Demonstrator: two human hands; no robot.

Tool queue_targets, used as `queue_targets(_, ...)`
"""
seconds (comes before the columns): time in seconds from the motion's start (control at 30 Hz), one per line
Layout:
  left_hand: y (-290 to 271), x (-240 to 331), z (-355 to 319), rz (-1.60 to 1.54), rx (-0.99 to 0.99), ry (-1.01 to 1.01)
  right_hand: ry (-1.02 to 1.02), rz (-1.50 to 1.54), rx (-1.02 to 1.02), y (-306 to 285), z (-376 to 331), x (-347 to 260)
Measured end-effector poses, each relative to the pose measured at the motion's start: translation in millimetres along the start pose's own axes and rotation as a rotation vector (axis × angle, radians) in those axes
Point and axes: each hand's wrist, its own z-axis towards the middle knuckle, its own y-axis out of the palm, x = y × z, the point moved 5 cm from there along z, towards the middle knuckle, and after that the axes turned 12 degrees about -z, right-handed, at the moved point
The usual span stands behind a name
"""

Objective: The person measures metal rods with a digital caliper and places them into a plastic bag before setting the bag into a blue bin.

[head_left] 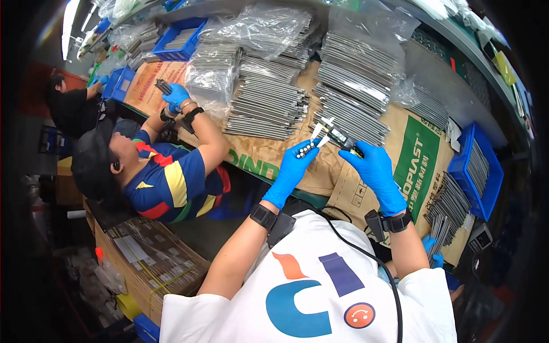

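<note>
Gloved in blue, my left hand [294, 167] is closed around a small bunch of metal rods [306, 150], whose round ends face up toward me. My right hand [373, 167], also in a blue glove, grips a digital caliper [339, 136] by its body. The caliper's pale jaws [323, 129] are spread and point at the rods; whether they touch one, I cannot tell. Just beyond my hands lie long stacks of metal rods [350, 114] in rows on the bench. A second column of rods [266, 108] lies to their left.
Brown sacking with green print [414, 157] covers the bench. Blue bins with rods stand at right [483, 191] and far left [178, 41]. A co-worker [166, 183] at left holds short rods; another person's gloved hands [430, 244] hold rods at lower right. Plastic film [269, 28] covers the back stacks.
</note>
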Motion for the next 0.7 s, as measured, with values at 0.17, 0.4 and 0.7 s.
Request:
queue_targets(0.17, 1.9, 3.3, 1.2, 0.039, 0.015, -0.050, 0.021, 0.012, -0.013, -2.1, 3.8, 2.1)
queue_targets(0.4, 4.3, -6.0, 4.6, 0.031, 0.010, -0.066, 0.039, -0.064, -0.020, 8.6, 7.6, 22.1)
queue_targets(0.7, 13.1, -1.1, -5.5, 0.128, -0.070, -0.066, 0.032, -0.021, 0.058, -6.8, -9.0, 24.5)
